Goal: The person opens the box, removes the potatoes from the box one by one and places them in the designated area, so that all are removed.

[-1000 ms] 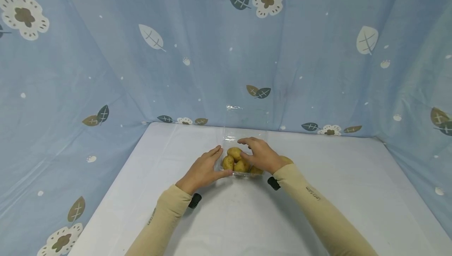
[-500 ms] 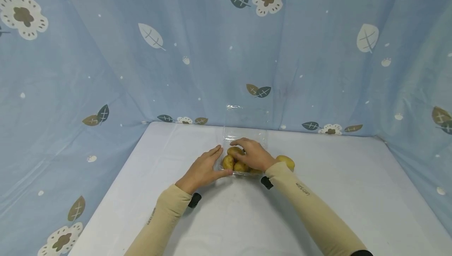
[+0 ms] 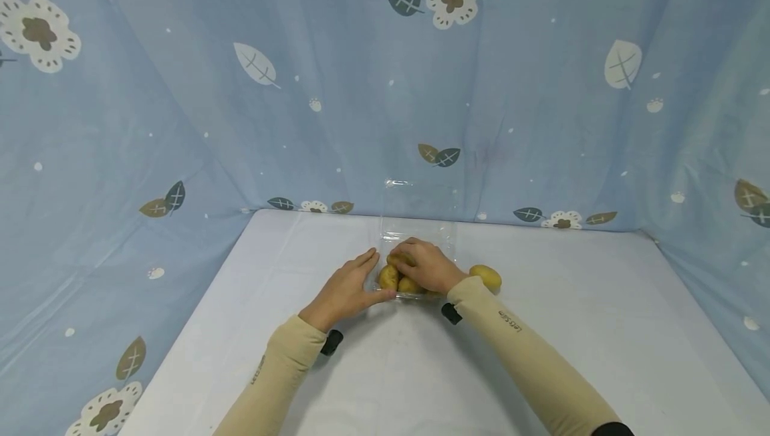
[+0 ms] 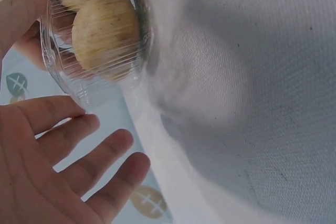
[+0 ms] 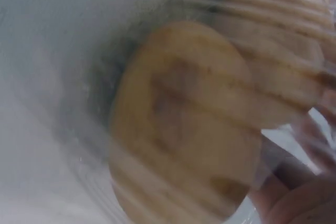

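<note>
A clear plastic clamshell box [image 3: 412, 296] holds several yellow potatoes [image 3: 388, 277], its transparent lid [image 3: 419, 202] raised at the back. My left hand [image 3: 349, 289] steadies the box's left side, fingers straight and thumb along the front rim. In the left wrist view, those fingers are spread beside the ribbed wall, and a potato [image 4: 105, 35] shows through it. My right hand [image 3: 428, 265] reaches into the box, its fingers curled over a potato [image 3: 400, 259] at the back left and covering the right part. Through the plastic, the right wrist view shows another potato [image 5: 184, 129].
One loose potato [image 3: 486, 277] lies on the white table [image 3: 385, 369], just right of the box. Behind the table hangs a blue curtain [image 3: 337, 122] with leaf and flower prints.
My right hand has moved left and down onto the back-left potato, its fingers closing round it. The loose potato at the right is now uncovered. My left hand has stayed put.
</note>
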`<action>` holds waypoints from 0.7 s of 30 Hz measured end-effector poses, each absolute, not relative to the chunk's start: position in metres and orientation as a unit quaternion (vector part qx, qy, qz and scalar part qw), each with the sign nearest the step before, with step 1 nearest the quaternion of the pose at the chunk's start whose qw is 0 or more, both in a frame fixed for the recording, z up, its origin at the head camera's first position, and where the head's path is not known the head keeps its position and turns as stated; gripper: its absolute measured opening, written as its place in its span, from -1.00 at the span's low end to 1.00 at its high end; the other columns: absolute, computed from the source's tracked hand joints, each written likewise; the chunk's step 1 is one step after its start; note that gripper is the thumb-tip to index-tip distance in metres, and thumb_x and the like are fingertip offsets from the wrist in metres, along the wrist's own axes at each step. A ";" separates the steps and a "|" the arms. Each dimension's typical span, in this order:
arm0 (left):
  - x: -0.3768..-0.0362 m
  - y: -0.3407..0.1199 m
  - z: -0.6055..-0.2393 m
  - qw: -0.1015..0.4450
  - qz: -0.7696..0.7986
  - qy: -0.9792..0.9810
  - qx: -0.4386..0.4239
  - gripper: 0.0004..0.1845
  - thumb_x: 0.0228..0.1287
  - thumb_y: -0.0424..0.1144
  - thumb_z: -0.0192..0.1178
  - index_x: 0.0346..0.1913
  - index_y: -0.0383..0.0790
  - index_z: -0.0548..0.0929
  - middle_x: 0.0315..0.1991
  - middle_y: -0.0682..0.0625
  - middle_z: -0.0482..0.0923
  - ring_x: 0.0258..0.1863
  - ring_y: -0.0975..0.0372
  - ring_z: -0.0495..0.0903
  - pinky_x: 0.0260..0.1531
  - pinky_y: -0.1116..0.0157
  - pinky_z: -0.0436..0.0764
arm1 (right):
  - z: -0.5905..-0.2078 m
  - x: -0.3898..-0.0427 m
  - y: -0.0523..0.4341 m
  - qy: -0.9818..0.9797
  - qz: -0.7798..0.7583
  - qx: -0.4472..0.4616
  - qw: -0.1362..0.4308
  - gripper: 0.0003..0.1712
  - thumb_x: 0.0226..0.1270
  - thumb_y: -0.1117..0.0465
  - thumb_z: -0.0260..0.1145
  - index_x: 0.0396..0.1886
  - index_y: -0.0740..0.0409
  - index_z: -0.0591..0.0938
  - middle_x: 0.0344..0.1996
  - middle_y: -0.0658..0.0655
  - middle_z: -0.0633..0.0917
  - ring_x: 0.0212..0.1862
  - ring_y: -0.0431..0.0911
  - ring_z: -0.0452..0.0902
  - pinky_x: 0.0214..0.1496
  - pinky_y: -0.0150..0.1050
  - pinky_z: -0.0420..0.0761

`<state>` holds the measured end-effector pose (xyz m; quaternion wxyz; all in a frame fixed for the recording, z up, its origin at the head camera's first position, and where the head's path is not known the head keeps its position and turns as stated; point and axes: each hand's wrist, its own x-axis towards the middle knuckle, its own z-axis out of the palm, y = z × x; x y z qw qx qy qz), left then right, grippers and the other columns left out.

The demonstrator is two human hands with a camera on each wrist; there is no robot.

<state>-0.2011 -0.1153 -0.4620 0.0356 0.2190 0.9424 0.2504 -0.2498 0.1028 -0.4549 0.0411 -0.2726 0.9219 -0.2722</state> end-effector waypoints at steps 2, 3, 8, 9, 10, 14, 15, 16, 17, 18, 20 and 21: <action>-0.201 -0.115 -0.462 0.037 0.249 0.943 0.218 0.05 0.25 0.40 0.22 0.56 -0.28 0.23 0.59 -0.07 0.10 0.51 -0.03 0.20 0.44 0.01 0.26 | -0.455 -0.250 0.102 0.921 -0.280 -0.268 0.040 -0.72 0.50 0.16 0.31 0.13 0.08 0.71 0.15 0.07 0.65 0.27 0.00 0.51 0.37 -0.03 0.45; -0.201 -0.115 -0.462 0.037 0.249 0.943 0.217 0.05 0.25 0.40 0.22 0.56 -0.28 0.23 0.59 -0.07 0.09 0.51 -0.03 0.20 0.44 0.00 0.26 | -0.456 -0.250 0.102 0.920 -0.284 -0.266 0.039 -0.72 0.49 0.17 0.32 0.11 0.08 0.71 0.14 0.07 0.65 0.27 -0.01 0.52 0.37 -0.03 0.45; -0.200 -0.115 -0.461 0.039 0.248 0.944 0.214 0.04 0.26 0.38 0.23 0.56 -0.28 0.23 0.59 -0.07 0.09 0.51 -0.04 0.20 0.44 -0.01 0.26 | -0.456 -0.251 0.100 0.919 -0.298 -0.253 0.041 -0.74 0.44 0.20 0.37 0.07 0.09 0.73 0.11 0.05 0.68 0.26 -0.02 0.52 0.39 -0.05 0.44; -0.200 -0.115 -0.461 0.038 0.248 0.944 0.214 0.03 0.26 0.38 0.23 0.56 -0.28 0.23 0.59 -0.07 0.10 0.51 -0.04 0.20 0.44 -0.02 0.26 | -0.455 -0.251 0.100 0.920 -0.299 -0.251 0.041 -0.74 0.43 0.20 0.38 0.06 0.09 0.73 0.11 0.05 0.68 0.27 -0.02 0.52 0.39 -0.05 0.44; -0.200 -0.115 -0.461 0.037 0.249 0.944 0.214 0.03 0.26 0.38 0.23 0.56 -0.28 0.23 0.59 -0.08 0.10 0.51 -0.04 0.20 0.44 -0.02 0.26 | -0.455 -0.251 0.100 0.920 -0.300 -0.248 0.043 -0.74 0.43 0.20 0.38 0.07 0.09 0.73 0.11 0.06 0.67 0.28 -0.02 0.51 0.39 -0.05 0.43; -0.200 -0.115 -0.460 0.032 0.251 0.943 0.216 0.03 0.26 0.37 0.25 0.55 -0.29 0.24 0.58 -0.10 0.12 0.50 -0.04 0.21 0.44 -0.02 0.27 | -0.455 -0.251 0.099 0.921 -0.302 -0.241 0.042 -0.73 0.42 0.20 0.39 0.07 0.08 0.73 0.13 0.06 0.67 0.29 -0.01 0.51 0.40 -0.04 0.42; -0.200 -0.115 -0.461 0.032 0.250 0.943 0.216 0.03 0.26 0.37 0.24 0.55 -0.29 0.24 0.58 -0.10 0.12 0.50 -0.04 0.21 0.44 -0.01 0.27 | -0.455 -0.251 0.099 0.921 -0.303 -0.241 0.041 -0.73 0.42 0.21 0.39 0.07 0.09 0.73 0.13 0.07 0.67 0.28 -0.01 0.51 0.40 -0.04 0.43; -0.200 -0.115 -0.461 0.031 0.250 0.943 0.216 0.03 0.26 0.37 0.25 0.55 -0.30 0.25 0.58 -0.10 0.12 0.50 -0.04 0.21 0.44 -0.01 0.27 | -0.454 -0.250 0.099 0.922 -0.302 -0.241 0.040 -0.73 0.42 0.21 0.39 0.07 0.09 0.73 0.12 0.07 0.67 0.28 -0.01 0.51 0.39 -0.04 0.43; -0.200 -0.115 -0.461 0.031 0.250 0.943 0.216 0.04 0.25 0.37 0.24 0.55 -0.30 0.25 0.58 -0.10 0.12 0.50 -0.04 0.21 0.44 0.00 0.27 | -0.454 -0.250 0.099 0.921 -0.301 -0.243 0.037 -0.73 0.42 0.21 0.39 0.07 0.10 0.73 0.12 0.07 0.68 0.27 0.00 0.52 0.39 -0.04 0.44; -0.200 -0.115 -0.461 0.031 0.249 0.943 0.216 0.04 0.25 0.38 0.24 0.55 -0.30 0.25 0.58 -0.10 0.12 0.50 -0.04 0.21 0.44 0.00 0.27 | -0.454 -0.250 0.099 0.921 -0.301 -0.245 0.035 -0.73 0.42 0.22 0.39 0.06 0.11 0.73 0.11 0.08 0.68 0.26 0.00 0.53 0.38 -0.03 0.44; -0.200 -0.115 -0.461 0.031 0.250 0.943 0.216 0.04 0.25 0.38 0.24 0.55 -0.30 0.25 0.58 -0.10 0.12 0.50 -0.04 0.21 0.44 0.00 0.27 | -0.454 -0.250 0.099 0.920 -0.299 -0.250 0.031 -0.73 0.41 0.23 0.40 0.06 0.13 0.73 0.10 0.10 0.68 0.25 0.02 0.54 0.37 -0.02 0.45; -0.200 -0.115 -0.461 0.031 0.250 0.943 0.216 0.04 0.25 0.38 0.24 0.55 -0.30 0.25 0.58 -0.10 0.12 0.50 -0.04 0.21 0.44 0.00 0.26 | -0.454 -0.250 0.099 0.920 -0.298 -0.252 0.029 -0.73 0.41 0.23 0.40 0.06 0.14 0.73 0.10 0.10 0.69 0.25 0.02 0.54 0.37 -0.02 0.46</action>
